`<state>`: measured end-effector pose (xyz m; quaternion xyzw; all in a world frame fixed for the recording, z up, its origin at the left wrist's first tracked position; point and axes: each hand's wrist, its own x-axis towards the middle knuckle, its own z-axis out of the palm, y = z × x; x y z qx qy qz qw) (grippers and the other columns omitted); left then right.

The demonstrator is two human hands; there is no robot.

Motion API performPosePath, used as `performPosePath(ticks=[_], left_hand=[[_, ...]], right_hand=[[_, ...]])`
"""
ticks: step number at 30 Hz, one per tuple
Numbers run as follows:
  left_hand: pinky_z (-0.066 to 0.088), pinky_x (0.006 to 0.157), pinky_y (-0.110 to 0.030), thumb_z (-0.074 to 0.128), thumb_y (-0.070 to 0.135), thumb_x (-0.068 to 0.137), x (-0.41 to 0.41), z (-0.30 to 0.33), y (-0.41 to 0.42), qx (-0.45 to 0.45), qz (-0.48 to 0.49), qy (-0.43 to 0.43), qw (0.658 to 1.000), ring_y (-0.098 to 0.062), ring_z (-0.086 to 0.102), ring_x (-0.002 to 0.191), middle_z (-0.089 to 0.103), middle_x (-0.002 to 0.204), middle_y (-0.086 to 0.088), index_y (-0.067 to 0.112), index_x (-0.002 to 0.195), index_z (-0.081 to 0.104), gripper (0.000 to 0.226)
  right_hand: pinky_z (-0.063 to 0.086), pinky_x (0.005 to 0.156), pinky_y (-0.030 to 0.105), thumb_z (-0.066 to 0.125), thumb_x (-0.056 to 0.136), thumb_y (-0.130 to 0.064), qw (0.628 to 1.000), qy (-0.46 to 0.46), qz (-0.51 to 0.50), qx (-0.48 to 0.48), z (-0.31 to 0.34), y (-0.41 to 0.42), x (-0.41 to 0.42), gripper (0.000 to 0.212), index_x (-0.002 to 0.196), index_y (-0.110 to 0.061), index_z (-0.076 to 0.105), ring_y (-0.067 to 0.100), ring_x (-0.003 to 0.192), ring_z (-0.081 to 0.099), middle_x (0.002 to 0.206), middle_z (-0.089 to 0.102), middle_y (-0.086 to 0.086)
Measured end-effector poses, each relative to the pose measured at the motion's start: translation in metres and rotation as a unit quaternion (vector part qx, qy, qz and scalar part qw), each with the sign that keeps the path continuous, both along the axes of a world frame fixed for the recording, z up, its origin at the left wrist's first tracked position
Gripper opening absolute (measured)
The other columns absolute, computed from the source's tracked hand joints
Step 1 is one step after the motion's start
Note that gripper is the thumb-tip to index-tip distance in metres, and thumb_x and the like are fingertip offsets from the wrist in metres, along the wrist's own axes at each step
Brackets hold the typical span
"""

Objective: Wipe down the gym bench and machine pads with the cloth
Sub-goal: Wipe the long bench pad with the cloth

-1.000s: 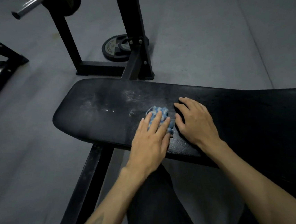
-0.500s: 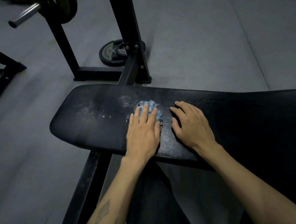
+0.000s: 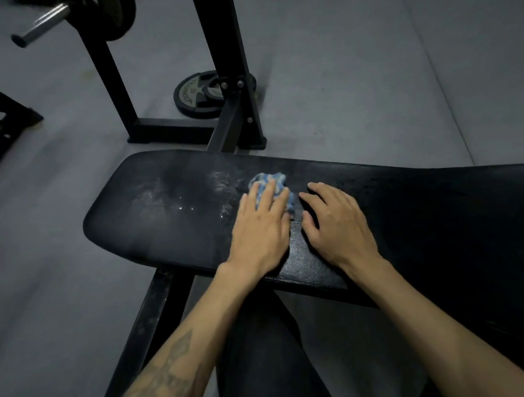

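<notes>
Two hands work the bench (image 3: 168,236): left hand (image 3: 262,227) presses flat fingers onto the blue cloth (image 3: 269,185) mid-wipe; right hand (image 3: 336,223) braces, fingers loosely spread, holding nothing. Next, likely sweeping left across the chalky smears (image 3: 158,195).

Cloth (image 3: 269,186) under left hand (image 3: 262,230) on bench (image 3: 167,226), right hand (image 3: 336,223) just beside on bench, plate (image 3: 195,96) on floor beyond hands

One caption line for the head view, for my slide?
Left hand presses a blue cloth on the dusty bench; right hand rests beside.
</notes>
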<state>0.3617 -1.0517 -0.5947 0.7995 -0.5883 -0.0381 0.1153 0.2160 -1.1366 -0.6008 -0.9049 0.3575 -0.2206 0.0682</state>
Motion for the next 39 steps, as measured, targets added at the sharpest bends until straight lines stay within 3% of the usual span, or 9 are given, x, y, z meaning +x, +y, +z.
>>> performPosePath(ticks=[3, 9, 14, 19, 25, 30, 35, 39], left_hand=[[0.017, 0.127, -0.047, 0.009, 0.049, 0.099, 0.014, 0.001, 0.003, 0.008, -0.068, -0.004, 0.998, -0.028, 0.015, 0.157, 0.022, 0.169, -0.004, 0.02, 0.159, 0.033, 0.071], [0.011, 0.127, -0.049, 0.028, 0.035, 0.108, 0.01, 0.003, -0.023, 0.003, 0.054, -0.005, 0.999, -0.034, 0.012, 0.157, 0.019, 0.169, -0.01, 0.017, 0.159, 0.031, 0.054], [0.022, 0.124, -0.051, 0.013, 0.046, 0.1, 0.025, 0.002, -0.024, 0.003, -0.073, -0.019, 0.997, -0.034, 0.024, 0.154, 0.03, 0.166, -0.01, 0.016, 0.155, 0.04, 0.068], [0.009, 0.126, -0.048, 0.029, 0.036, 0.11, 0.037, 0.007, -0.049, 0.018, 0.028, -0.002, 0.999, -0.034, 0.01, 0.157, 0.017, 0.17, -0.009, 0.018, 0.16, 0.026, 0.054], [0.015, 0.126, -0.049, 0.021, 0.043, 0.104, 0.035, 0.005, -0.04, 0.001, -0.096, -0.002, 0.995, -0.033, 0.017, 0.156, 0.025, 0.168, -0.008, 0.018, 0.157, 0.037, 0.061], [0.007, 0.126, -0.048, 0.03, 0.035, 0.11, 0.038, 0.01, -0.065, 0.015, 0.026, 0.006, 1.0, -0.033, 0.008, 0.157, 0.017, 0.17, -0.007, 0.017, 0.16, 0.027, 0.053], [0.005, 0.126, -0.047, 0.031, 0.036, 0.11, 0.025, 0.007, -0.063, 0.018, -0.087, -0.007, 0.996, -0.03, 0.006, 0.158, 0.015, 0.171, -0.003, 0.024, 0.16, 0.029, 0.051], [0.006, 0.126, -0.047, 0.03, 0.035, 0.11, 0.048, 0.011, -0.075, 0.019, -0.004, 0.002, 1.0, -0.032, 0.008, 0.157, 0.018, 0.17, -0.007, 0.019, 0.16, 0.026, 0.053]], right_hand=[[0.039, 0.111, 0.042, 0.055, 0.095, -0.023, 1.0, -0.003, -0.001, 0.0, 0.0, 0.001, -0.001, 0.038, 0.129, -0.01, 0.063, 0.024, 0.13, 0.053, 0.138, 0.059, 0.01], [0.038, 0.111, 0.041, 0.057, 0.094, -0.023, 1.0, -0.004, -0.001, -0.001, 0.0, 0.001, 0.0, 0.037, 0.128, -0.011, 0.064, 0.023, 0.129, 0.052, 0.137, 0.059, 0.009], [0.038, 0.111, 0.042, 0.057, 0.094, -0.023, 1.0, -0.004, -0.002, -0.003, 0.0, 0.001, 0.0, 0.036, 0.128, -0.011, 0.063, 0.023, 0.129, 0.053, 0.137, 0.059, 0.009], [0.038, 0.111, 0.04, 0.057, 0.094, -0.024, 1.0, -0.006, -0.005, -0.001, -0.001, 0.0, 0.0, 0.037, 0.128, -0.012, 0.064, 0.022, 0.13, 0.052, 0.138, 0.058, 0.007], [0.037, 0.111, 0.04, 0.057, 0.093, -0.023, 1.0, -0.004, -0.003, -0.005, 0.0, 0.0, 0.001, 0.035, 0.126, -0.013, 0.064, 0.022, 0.129, 0.052, 0.136, 0.059, 0.007], [0.036, 0.112, 0.04, 0.055, 0.095, -0.025, 1.0, 0.002, -0.006, 0.002, -0.001, -0.001, 0.0, 0.038, 0.13, -0.013, 0.063, 0.021, 0.132, 0.05, 0.139, 0.057, 0.007], [0.036, 0.112, 0.04, 0.057, 0.093, -0.023, 1.0, -0.001, -0.006, -0.003, 0.0, -0.001, 0.001, 0.038, 0.129, -0.013, 0.064, 0.02, 0.132, 0.05, 0.139, 0.058, 0.006], [0.037, 0.113, 0.04, 0.054, 0.095, -0.025, 1.0, 0.003, -0.004, -0.001, -0.001, -0.001, 0.001, 0.037, 0.129, -0.013, 0.063, 0.02, 0.133, 0.049, 0.14, 0.057, 0.006]])
